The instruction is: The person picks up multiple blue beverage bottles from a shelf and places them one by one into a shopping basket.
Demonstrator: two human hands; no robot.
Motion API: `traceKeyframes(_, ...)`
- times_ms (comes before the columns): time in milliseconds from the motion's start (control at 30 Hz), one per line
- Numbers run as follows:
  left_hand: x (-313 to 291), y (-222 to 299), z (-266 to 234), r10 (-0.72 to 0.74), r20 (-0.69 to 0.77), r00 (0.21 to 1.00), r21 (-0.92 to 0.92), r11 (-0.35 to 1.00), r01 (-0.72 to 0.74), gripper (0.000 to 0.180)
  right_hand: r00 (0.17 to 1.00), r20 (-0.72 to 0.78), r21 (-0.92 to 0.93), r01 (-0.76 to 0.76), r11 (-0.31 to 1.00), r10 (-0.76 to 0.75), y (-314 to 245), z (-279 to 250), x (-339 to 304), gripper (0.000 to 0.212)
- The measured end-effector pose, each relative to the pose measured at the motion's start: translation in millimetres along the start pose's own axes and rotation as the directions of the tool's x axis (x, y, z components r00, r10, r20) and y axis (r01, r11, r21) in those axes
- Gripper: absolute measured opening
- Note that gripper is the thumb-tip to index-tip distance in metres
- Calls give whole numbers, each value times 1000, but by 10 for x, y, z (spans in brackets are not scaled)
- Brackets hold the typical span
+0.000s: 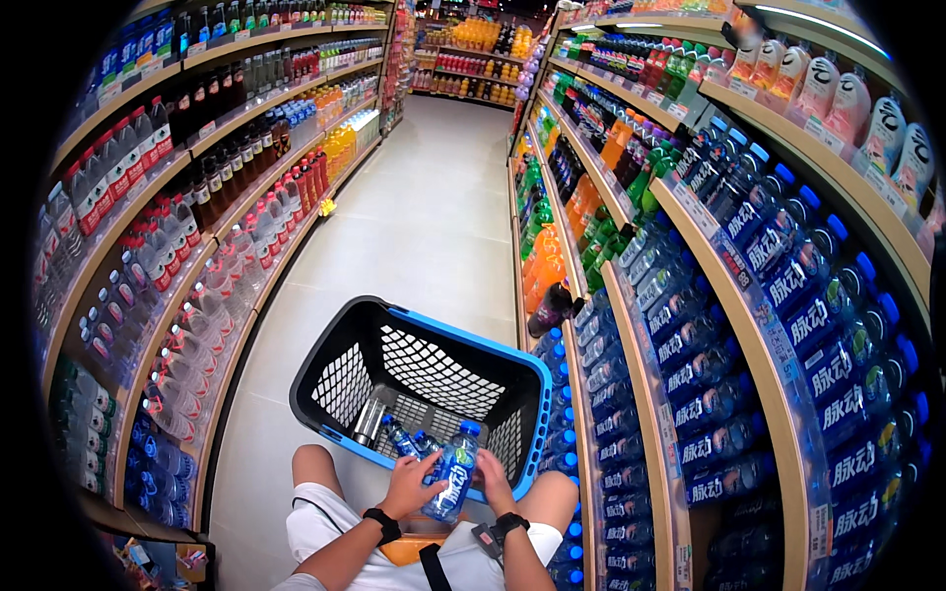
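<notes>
A clear plastic drink bottle with a blue cap and blue label (453,481) is held nearly upright in front of me, above my lap and the near rim of the basket. My left hand (410,485) is closed on its left side, with the fingertips on the label. My right hand (492,480) curls against its right side; some of those fingers are hidden behind the bottle. Just beyond stands a black shopping basket (330,389) with a blue rim. Inside it lie a silver cylindrical container (369,422) and blue-labelled bottles (400,439), partly hidden by my left hand and the bottle.
Shelves of blue-capped bottles (709,345) rise close on my right, with a dark bottle (550,307) jutting out beside the basket. Shelves of water bottles (182,369) line the left. The pale tiled aisle floor (414,187) runs ahead to a far shelf of drinks (478,64).
</notes>
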State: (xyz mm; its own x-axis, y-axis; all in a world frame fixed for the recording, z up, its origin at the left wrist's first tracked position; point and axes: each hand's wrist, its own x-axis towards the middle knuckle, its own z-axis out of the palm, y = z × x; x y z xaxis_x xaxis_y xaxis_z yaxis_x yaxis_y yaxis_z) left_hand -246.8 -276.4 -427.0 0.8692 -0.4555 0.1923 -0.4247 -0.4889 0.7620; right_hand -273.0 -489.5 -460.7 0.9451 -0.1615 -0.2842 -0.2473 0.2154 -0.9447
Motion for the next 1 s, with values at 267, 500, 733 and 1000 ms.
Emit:
traceKeyframes(267,-65,24,3,-21,1,1000,65,998,21,64,1000,-10,21,19,1000,-19,-54,29,-43,38)
traceKeyframes(500,-43,-20,9,-14,35,999,50,999,13,61,1000,8,133,-28,991,27,-47,-41,28,38)
traceKeyframes(733,-62,-4,12,-22,33,999,49,999,20,54,996,19,165,-87,982,85,14,-46,47,38)
traceKeyframes(1000,-65,-34,37,-16,32,999,51,999,15,53,993,11,156,-114,981,114,-15,-52,51,26)
